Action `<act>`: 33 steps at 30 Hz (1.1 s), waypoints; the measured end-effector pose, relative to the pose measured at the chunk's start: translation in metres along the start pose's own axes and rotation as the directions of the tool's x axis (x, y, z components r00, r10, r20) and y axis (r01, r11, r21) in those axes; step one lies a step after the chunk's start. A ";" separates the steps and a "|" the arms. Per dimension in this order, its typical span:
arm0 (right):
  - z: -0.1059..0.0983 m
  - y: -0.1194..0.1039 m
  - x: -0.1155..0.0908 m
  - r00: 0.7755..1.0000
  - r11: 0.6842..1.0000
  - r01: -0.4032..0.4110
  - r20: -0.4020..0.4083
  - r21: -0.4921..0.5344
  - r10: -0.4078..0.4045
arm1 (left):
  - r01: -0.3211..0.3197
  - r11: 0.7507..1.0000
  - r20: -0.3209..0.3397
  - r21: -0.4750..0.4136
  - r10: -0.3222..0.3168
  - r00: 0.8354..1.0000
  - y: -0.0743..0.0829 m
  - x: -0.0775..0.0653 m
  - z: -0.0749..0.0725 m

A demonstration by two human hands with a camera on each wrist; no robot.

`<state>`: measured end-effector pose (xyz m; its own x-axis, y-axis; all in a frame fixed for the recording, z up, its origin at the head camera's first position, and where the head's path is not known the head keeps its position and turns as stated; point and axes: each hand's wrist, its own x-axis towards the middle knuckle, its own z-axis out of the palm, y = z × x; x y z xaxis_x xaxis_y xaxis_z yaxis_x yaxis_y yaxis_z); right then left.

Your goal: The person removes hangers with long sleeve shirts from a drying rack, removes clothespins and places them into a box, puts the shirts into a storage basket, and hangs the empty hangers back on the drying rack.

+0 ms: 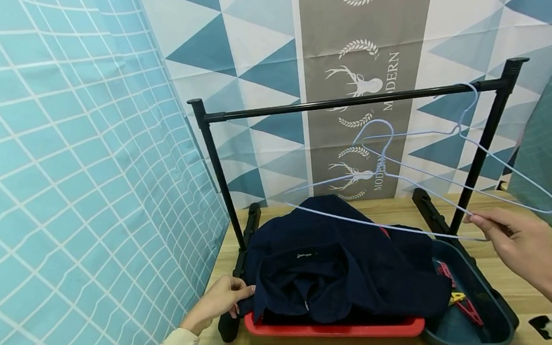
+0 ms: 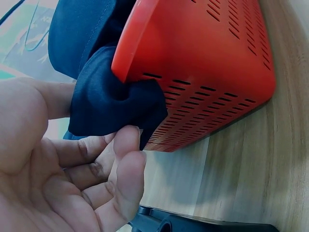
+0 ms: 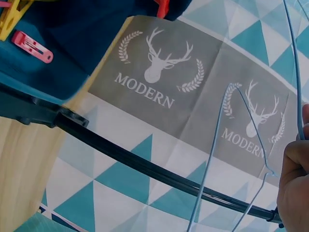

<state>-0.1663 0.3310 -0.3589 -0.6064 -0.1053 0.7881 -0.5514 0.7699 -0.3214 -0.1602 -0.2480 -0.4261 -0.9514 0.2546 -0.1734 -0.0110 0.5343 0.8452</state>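
Note:
A navy collared garment point(image 1: 309, 268) with a small label inside its neck lies heaped in and over a red basket point(image 1: 339, 330). At the basket's left corner my left hand point(image 1: 220, 300) pinches an edge of this cloth. The left wrist view shows folded navy fabric point(image 2: 104, 104) between thumb and fingers, draped over the rim. Out to the right, my right hand point(image 1: 521, 244) grips one corner of a light blue wire hanger point(image 1: 380, 166), held tilted above the garment, hook upward. A second blue hanger point(image 1: 459, 125) hangs on the rail behind it.
A black garment rack point(image 1: 348, 102) stands over the basket, its feet on the wooden table point(image 1: 492, 225). Beside the basket on the right, a dark teal tray point(image 1: 497, 306) holds pink and yellow clips point(image 1: 467, 309). Patterned cloth point(image 1: 264, 42) hangs behind.

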 end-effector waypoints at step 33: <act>-0.014 0.020 0.035 0.958 0.948 -0.286 -0.050 -0.141 0.281 | 0.010 1.000 0.018 0.029 -0.011 1.000 0.000 0.002 -0.003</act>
<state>-0.1906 0.3516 -0.3306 -0.7076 0.1473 0.6911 -0.2687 0.8484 -0.4560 -0.1632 -0.2501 -0.4247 -0.9455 0.2633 -0.1914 -0.0118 0.5600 0.8284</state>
